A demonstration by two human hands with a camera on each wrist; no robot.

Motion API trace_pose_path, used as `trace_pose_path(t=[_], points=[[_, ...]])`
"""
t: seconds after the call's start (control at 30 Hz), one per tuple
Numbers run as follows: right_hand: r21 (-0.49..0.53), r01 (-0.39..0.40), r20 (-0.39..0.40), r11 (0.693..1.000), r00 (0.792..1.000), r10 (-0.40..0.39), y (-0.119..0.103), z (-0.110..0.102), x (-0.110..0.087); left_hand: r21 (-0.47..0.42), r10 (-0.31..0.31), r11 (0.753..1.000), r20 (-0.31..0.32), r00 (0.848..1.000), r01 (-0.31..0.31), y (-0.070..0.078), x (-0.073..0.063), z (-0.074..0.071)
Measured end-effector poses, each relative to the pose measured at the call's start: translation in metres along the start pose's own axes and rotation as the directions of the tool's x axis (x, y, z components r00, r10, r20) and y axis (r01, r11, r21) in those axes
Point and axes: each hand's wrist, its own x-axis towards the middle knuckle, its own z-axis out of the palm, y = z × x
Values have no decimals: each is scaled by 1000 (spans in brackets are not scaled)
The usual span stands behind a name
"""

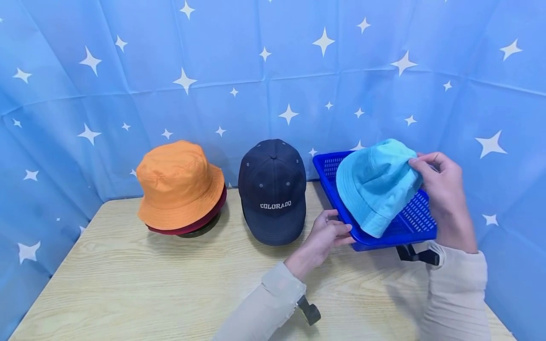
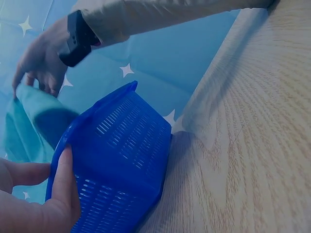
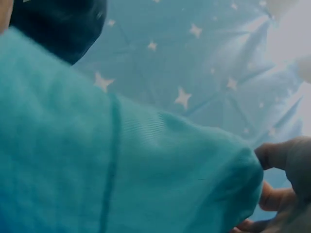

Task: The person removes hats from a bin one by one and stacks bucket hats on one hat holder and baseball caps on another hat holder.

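Observation:
A turquoise bucket hat [image 1: 375, 184] hangs tilted over the blue plastic basket [image 1: 367, 244], its brim toward the left. My right hand [image 1: 445, 189] pinches the hat's crown between thumb and fingers; the right wrist view shows this turquoise cloth [image 3: 160, 160] filling much of the frame. At the basket's near left corner, my left hand [image 1: 324, 237] grips the rim. The left wrist view shows the thumb and a finger [image 2: 63, 179] on either side of that rim [image 2: 73, 128]. The hat hides much of the basket's inside.
Left of the basket stands a navy cap [image 1: 273, 189] lettered COLORADO. Farther left, an orange bucket hat [image 1: 179, 184] sits over a dark red one [image 1: 213, 218]. All are on a wooden table [image 1: 170, 284], with a blue star-patterned curtain [image 1: 239, 47] behind.

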Motion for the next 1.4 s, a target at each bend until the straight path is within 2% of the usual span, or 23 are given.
trace_pose_path(t=[0.1,0.2,0.37,0.53,0.63,0.7,0.87,0.97,1.13,1.2,1.23,1.3,1.37,1.4], points=[[34,31,-15,999,999,-31,-9,3,-7,-4,2,1000,9,1000,-2,1,0,0],[28,65,1,997,998,-65,-15,8,-12,-19,-1,1000,-6,1000,1,2,0,0],[14,88,76,996,993,-89,-16,21,-17,-45,9,999,-54,998,-11,6,1,-1],[-29,83,157,996,984,-78,-16,31,-18,-8,36,999,-66,997,-37,8,1,-3],[-87,87,211,992,975,-67,-16,33,-18,12,54,998,-74,996,-53,11,1,-5],[-177,106,243,979,968,-61,-15,33,-18,-8,49,999,-86,995,-50,13,2,-6],[-377,175,358,910,933,-31,-12,29,-18,-179,5,984,-86,996,-21,15,4,-13],[-397,177,399,900,917,-5,-10,26,-17,-241,-14,970,-73,997,-4,14,6,-15],[-352,162,424,922,906,3,-3,17,-8,-280,-20,960,-70,997,0,13,7,-18],[-365,150,430,919,902,23,2,12,-3,-285,-17,959,-72,997,-4,12,7,-18],[-396,145,435,907,899,46,4,9,0,-285,-17,959,-73,997,-4,12,8,-19],[-496,138,436,857,893,109,10,4,4,-280,-19,960,-73,997,-2,11,8,-19],[-591,135,450,795,873,186,16,0,7,-271,-22,962,-75,997,1,10,8,-20],[-619,129,461,775,858,226,19,-1,8,-271,-26,963,-78,997,4,10,8,-20]])
